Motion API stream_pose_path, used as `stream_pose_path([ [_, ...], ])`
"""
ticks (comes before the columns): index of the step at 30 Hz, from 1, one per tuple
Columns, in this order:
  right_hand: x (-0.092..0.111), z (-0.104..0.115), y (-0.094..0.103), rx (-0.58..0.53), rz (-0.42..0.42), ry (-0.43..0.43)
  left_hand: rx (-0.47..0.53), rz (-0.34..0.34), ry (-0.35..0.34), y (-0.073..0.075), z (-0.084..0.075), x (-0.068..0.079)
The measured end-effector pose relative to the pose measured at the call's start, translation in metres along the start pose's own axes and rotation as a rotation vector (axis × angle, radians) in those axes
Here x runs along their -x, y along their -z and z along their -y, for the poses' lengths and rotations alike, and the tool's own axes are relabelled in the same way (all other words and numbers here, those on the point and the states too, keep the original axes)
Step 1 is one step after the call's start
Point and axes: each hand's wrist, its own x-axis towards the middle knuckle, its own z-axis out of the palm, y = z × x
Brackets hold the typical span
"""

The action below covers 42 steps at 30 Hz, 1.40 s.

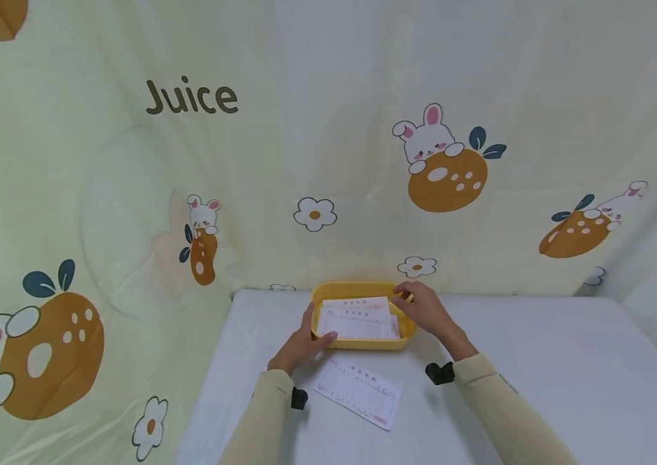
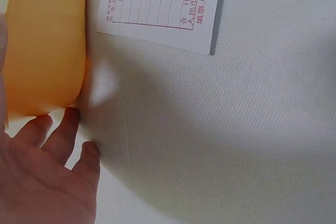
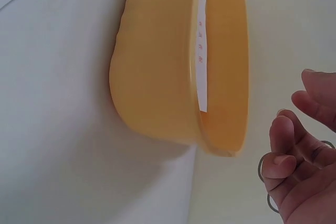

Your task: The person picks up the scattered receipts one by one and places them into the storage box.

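A yellow plastic basket (image 1: pixel 365 345) stands at the far edge of the white table with printed paper form pads (image 1: pixel 357 324) lying in it. My left hand (image 1: pixel 298 350) grips the basket's left end, thumb over the front rim and fingers along the outer wall. In the left wrist view, fingertips touch the basket (image 2: pixel 47 40) low on its side. My right hand (image 1: pixel 428 315) hovers over the basket's back right corner, holding nothing. Its fingers are loosely bent and apart from the basket (image 3: pixel 152 66) in the right wrist view. Another form pad (image 1: pixel 360 392) lies askew on the table in front.
Behind the basket hangs a pale curtain (image 1: pixel 351 161) printed with rabbits, oranges and flowers, close to the table's back edge. The white tabletop (image 1: pixel 526 368) extends to the right of the basket. Both wrists carry small black cameras.
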Motion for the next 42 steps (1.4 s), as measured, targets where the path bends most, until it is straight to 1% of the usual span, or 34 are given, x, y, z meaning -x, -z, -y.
stream_pose_path([
  [5, 0.008, 0.002, 0.001, -0.047, -0.006, -0.002, -0.006, -0.001, 0.016, 0.001, -0.001, 0.001],
  [10, 0.021, 0.002, 0.001, -0.051, -0.017, 0.019, -0.001, -0.001, 0.019, 0.001, -0.002, 0.002],
  [19, 0.049, 0.004, -0.006, -0.082, 0.019, -0.039, -0.001, 0.003, 0.023, 0.0, 0.0, 0.0],
  [24, 0.061, 0.005, -0.014, -0.11, 0.036, -0.091, -0.003, 0.006, 0.016, 0.0, 0.001, -0.001],
  [30, 0.077, 0.001, -0.026, -0.128, 0.07, -0.126, 0.004, 0.004, 0.004, -0.001, 0.0, -0.003],
  [36, 0.092, -0.011, -0.044, -0.139, 0.14, -0.165, 0.014, 0.01, 0.006, -0.002, 0.001, -0.004],
  [40, 0.098, -0.018, -0.053, -0.135, 0.188, -0.149, 0.019, 0.004, 0.015, -0.002, 0.0, -0.003],
  [42, 0.101, -0.02, -0.057, -0.13, 0.21, -0.137, 0.018, 0.0, 0.008, -0.001, 0.0, -0.002],
])
